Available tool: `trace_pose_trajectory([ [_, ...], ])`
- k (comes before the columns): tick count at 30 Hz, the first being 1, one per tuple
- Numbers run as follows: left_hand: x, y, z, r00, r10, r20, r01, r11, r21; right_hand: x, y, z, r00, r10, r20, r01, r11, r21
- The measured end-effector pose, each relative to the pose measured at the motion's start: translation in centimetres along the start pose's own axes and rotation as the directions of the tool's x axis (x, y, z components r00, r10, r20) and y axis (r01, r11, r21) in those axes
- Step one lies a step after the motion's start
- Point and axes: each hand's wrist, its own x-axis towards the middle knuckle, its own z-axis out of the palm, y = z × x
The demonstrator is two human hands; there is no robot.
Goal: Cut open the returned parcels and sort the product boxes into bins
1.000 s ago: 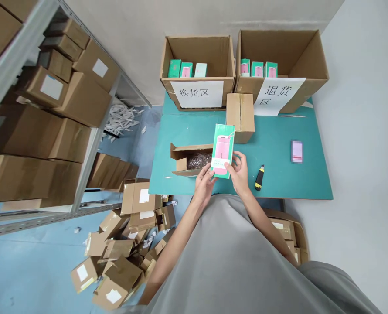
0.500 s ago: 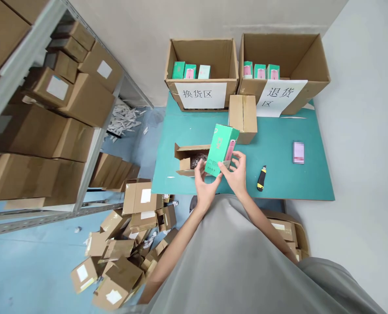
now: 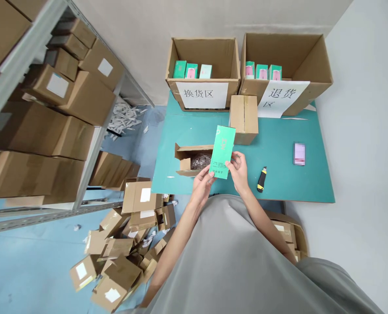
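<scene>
- A tall, rectangular green box (image 3: 222,150) is presenting one broad face to the viewer and is appearing closed.
- Pale lettering is running down the upper middle of this face; small dark print and a row of symbols are filling its lower end.
- The box is leaning slightly, its top inclining rightward.
- The left hand (image 3: 203,184) is supporting its lower left corner, the right hand (image 3: 238,172) its right edge, above the teal table (image 3: 272,139).

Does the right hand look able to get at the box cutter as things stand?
Probably yes, once freed from the green box: nothing visible stands between the right hand and the box cutter.
</scene>
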Motion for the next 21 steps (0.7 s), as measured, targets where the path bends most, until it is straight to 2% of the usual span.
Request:
trace_pose_trajectory([
  [3, 0.0, -0.2, 0.5, 0.995, 0.072, -0.068, -0.064, 0.992, 0.113, -0.2, -0.4, 0.1, 0.999, -0.036, -0.007, 0.035, 0.997, -0.070],
  [6, -0.3, -0.4, 1.1, 0.967, 0.233, -0.106, -0.184, 0.922, 0.341, -0.5, -0.6, 0.2, 0.997, -0.074, -0.017, 0.070, 0.984, -0.164],
  [9, -0.9, -0.4, 1.7, 0.927, 0.372, -0.051, -0.295, 0.806, 0.514, -0.5, -0.2, -0.2, 0.997, -0.055, -0.047, 0.044, 0.976, -0.212],
  [11, -1.2, -0.3, 1.9, 0.920, 0.392, -0.006, -0.326, 0.775, 0.542, -0.2, 0.3, -0.6, 0.997, -0.034, -0.074, 0.020, 0.982, -0.189],
  [14, -1.3, 0.1, 1.8, 0.954, 0.300, 0.016, -0.274, 0.846, 0.458, 0.2, 1.0, -1.2, 0.997, -0.001, -0.080, -0.006, 0.996, -0.084],
  [17, -1.0, 0.6, 1.2, 0.993, 0.118, 0.013, -0.117, 0.957, 0.264, 0.4, 1.4, -1.5, 0.998, 0.048, -0.034, -0.048, 0.999, 0.015],
  [19, -0.8, 0.6, 0.7, 1.000, 0.019, 0.016, -0.021, 0.990, 0.139, 0.5, 1.4, -1.5, 0.998, 0.062, -0.002, -0.062, 0.997, 0.045],
  [21, -0.7, 0.5, 0.4, 1.000, -0.025, 0.007, 0.024, 0.997, 0.068, 0.5, 1.4, -1.5, 0.998, 0.057, 0.023, -0.058, 0.997, 0.055],
])
